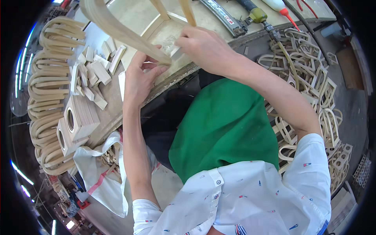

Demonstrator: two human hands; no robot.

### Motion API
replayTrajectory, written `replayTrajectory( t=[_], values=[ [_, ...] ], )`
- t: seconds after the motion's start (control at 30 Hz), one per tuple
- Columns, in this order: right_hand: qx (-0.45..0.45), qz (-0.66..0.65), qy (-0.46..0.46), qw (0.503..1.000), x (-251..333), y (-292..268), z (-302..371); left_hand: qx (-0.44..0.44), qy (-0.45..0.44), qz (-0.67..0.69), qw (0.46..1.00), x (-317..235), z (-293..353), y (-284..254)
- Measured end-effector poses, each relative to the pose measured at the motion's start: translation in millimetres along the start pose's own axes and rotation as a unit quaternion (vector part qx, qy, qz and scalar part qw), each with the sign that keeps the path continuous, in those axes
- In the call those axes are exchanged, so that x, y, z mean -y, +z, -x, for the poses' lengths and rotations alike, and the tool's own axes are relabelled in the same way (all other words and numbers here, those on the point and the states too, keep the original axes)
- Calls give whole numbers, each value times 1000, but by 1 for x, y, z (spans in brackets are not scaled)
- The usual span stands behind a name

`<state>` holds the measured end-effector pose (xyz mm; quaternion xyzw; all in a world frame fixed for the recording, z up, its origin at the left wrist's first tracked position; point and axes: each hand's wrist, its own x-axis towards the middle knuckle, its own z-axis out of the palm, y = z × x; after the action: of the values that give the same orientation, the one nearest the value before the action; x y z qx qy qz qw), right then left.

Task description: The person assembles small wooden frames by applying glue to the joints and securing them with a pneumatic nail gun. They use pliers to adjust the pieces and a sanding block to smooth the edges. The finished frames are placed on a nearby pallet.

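A curved pale wooden frame (121, 29) stands over the worktable, its near end close to the table's front edge. My left hand (143, 74) is closed on that near end, the thumb below it and fingers partly behind. My right hand (205, 49) is closed in a pinch beside it, on a small flat pale piece (176, 53) whose kind I cannot make out. This piece lies close to the frame's near end; whether they touch is unclear. A straight wooden crosspiece (153, 26) rests farther back.
Loose wooden blocks (100, 72) lie left, beside stacked bent-wood loops (49, 84) and blocks with round holes (80, 117). A nail gun (223, 17), an air tool (256, 13) and a red-tipped bottle (280, 8) lie at the back right. A white sack (98, 168) hangs left; wooden loops (325, 90) pile up right.
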<state>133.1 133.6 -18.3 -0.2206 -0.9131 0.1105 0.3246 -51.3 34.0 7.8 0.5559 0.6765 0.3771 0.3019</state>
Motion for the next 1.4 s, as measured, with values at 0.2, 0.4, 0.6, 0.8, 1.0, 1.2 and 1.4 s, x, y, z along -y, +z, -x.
replayTrajectory(
  t=[0.2, 0.4, 0.6, 0.8, 1.0, 1.2, 1.4],
  values=[
    [26, 32, -11, 999, 1, 13, -5, 42, 7, 53, 998, 11, -12, 6],
    [7, 11, -11, 1000, 3, 13, -2, 53, 21, 51, 997, 14, -15, 7],
    [-21, -8, -21, 1000, 0, 19, -1, 60, 33, 64, 996, 16, -16, 8],
    [-21, -16, -16, 1000, -3, 23, 1, 69, 33, 57, 995, 19, -19, 6],
    [-54, -34, -21, 998, -4, 24, 2, 90, 35, 144, 985, 27, -23, 6],
    [-32, -25, -29, 999, -9, 25, 0, 113, 62, 110, 986, 28, -28, 2],
    [-45, -34, -43, 997, -9, 25, 1, 116, 39, 123, 985, 20, -27, 3]
  ],
)
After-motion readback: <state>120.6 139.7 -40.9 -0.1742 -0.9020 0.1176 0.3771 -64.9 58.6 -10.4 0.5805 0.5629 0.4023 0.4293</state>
